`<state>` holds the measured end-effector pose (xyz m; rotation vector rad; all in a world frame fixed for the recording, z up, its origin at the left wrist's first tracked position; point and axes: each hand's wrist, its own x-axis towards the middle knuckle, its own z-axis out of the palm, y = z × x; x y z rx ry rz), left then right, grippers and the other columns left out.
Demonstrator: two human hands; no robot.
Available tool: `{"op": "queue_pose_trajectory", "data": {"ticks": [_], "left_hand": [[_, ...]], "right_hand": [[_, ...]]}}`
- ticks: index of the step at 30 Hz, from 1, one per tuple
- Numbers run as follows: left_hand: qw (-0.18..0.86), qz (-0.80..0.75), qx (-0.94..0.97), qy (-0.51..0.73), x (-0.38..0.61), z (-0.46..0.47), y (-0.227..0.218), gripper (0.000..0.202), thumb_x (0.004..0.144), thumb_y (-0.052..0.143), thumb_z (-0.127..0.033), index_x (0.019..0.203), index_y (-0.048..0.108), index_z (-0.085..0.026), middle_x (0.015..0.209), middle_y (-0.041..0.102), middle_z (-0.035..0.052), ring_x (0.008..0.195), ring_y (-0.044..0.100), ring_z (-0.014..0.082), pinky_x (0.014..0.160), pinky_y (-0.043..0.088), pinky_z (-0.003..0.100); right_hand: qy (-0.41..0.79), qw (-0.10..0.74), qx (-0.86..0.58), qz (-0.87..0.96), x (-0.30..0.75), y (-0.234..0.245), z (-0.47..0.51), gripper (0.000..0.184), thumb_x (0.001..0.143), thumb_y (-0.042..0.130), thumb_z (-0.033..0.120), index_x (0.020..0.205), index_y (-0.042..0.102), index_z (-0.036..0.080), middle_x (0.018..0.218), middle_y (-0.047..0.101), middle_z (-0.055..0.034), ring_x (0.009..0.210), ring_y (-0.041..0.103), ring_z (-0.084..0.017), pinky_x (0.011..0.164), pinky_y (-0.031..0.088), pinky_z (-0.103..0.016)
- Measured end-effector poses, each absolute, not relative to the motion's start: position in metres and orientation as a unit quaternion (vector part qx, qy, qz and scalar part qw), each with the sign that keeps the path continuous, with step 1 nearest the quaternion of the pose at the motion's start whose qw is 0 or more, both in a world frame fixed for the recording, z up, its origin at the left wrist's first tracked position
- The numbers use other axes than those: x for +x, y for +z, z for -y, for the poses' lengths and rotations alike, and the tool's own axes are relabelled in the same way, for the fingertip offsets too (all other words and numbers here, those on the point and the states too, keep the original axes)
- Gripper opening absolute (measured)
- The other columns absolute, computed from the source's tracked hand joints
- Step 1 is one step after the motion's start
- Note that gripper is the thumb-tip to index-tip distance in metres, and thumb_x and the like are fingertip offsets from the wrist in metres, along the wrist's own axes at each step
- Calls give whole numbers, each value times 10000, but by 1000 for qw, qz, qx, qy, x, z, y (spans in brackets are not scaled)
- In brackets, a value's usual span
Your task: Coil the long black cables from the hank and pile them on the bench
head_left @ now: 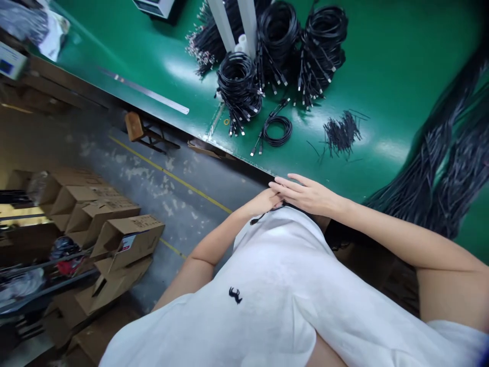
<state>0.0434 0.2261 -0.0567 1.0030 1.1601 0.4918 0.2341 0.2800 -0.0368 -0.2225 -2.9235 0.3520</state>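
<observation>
Left hand (262, 202): my fingers curled. Right hand (310, 196): fingers outstretched across them. Grip hidden, can't tell. Cable (258, 219) under my hands, at my waist, beside table (393, 86) edge. Open air over floor (191, 165), leftward. Plug end points left, back toward me; long axis slantwise. Ahead: coil (289, 133), strips (343, 133) right; bundles (237, 76) beyond. Loose cables (424, 183) crowd right forearm.

Black cable end (254, 221); green tabletop (397, 76); white shirt (275, 285), black motif (235, 295).
</observation>
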Motion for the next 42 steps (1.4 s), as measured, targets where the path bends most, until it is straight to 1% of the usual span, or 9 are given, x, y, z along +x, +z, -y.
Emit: {"op": "queue_pose_trajectory", "data": {"ticks": [6, 12, 15, 19, 24, 29, 33, 38, 42], "left_hand": [[768, -450, 362, 277, 40, -233, -58, 409, 778, 710, -506, 851, 522, -149, 576, 397, -76, 511, 345, 55, 509, 266, 212], [789, -441, 310, 297, 33, -242, -54, 449, 736, 755, -513, 804, 504, -147, 572, 428, -65, 504, 363, 51, 497, 268, 206], [785, -437, 317, 303, 32, -244, -54, 449, 707, 766, -490, 836, 536, -126, 679, 501, -32, 521, 385, 44, 493, 271, 208], [756, -460, 370, 282, 37, -244, -58, 304, 808, 655, -416, 834, 530, -139, 654, 487, -45, 505, 362, 49, 494, 254, 217], [622, -550, 517, 209, 47, -250, -49, 203, 930, 445, -279, 804, 552, -162, 629, 516, -36, 568, 439, 83, 579, 337, 227], [514, -602, 584, 181, 56, -263, -48, 306, 946, 407, -243, 1141, 636, -185, 971, 713, 38, 854, 639, 171, 808, 468, 290], [449, -635, 584, 233, 60, -273, -63, 479, 963, 408, -245, 1431, 485, -177, 1378, 607, 97, 1260, 566, 235, 1065, 424, 358], [434, -645, 586, 226, 62, -275, -70, 553, 951, 399, -184, 1499, 397, -114, 1453, 538, 134, 1332, 523, 240, 1124, 396, 370], [436, -648, 586, 215, 64, -271, -74, 538, 972, 404, -240, 1496, 402, -121, 1407, 578, 148, 1291, 562, 274, 1097, 434, 426]], "right_hand": [[82, 13, -92, 992, 227, -23, -287, 346, 982, 353, 123, 1163, 647, 108, 1219, 641, -166, 1267, 490, -268, 1027, 439, -483], [92, 9, -105, 990, 221, -22, -294, 454, 977, 294, 129, 1324, 586, 136, 1333, 568, -157, 1318, 425, -283, 1035, 393, -506], [27, -17, -95, 995, 216, -19, -300, 427, 961, 290, 96, 1162, 666, 103, 1145, 630, -165, 1156, 519, -278, 929, 413, -438], [-28, -73, -58, 995, 210, -14, -304, 377, 942, 318, 68, 894, 689, 117, 818, 612, -117, 779, 544, -217, 676, 357, -351], [23, -153, -155, 976, 205, -9, -309, 291, 918, 385, 77, 871, 672, 93, 804, 638, -128, 693, 574, -198, 593, 277, -330], [111, -182, -310, 927, 200, -10, -324, 247, 932, 433, 195, 945, 665, 112, 919, 696, -138, 787, 653, -222, 548, 232, -309], [114, -154, -379, 905, 200, -14, -331, 309, 987, 349, 222, 1009, 642, 125, 969, 705, -129, 838, 678, -226, 525, 208, -301], [123, -148, -386, 902, 203, -24, -330, 394, 1038, 317, 384, 1126, 585, 108, 977, 706, -148, 840, 685, -244, 521, 249, -275], [116, -165, -362, 910, 201, -33, -326, 315, 1017, 319, 224, 1146, 577, 97, 953, 702, -150, 825, 694, -236, 521, 302, -270]]}}
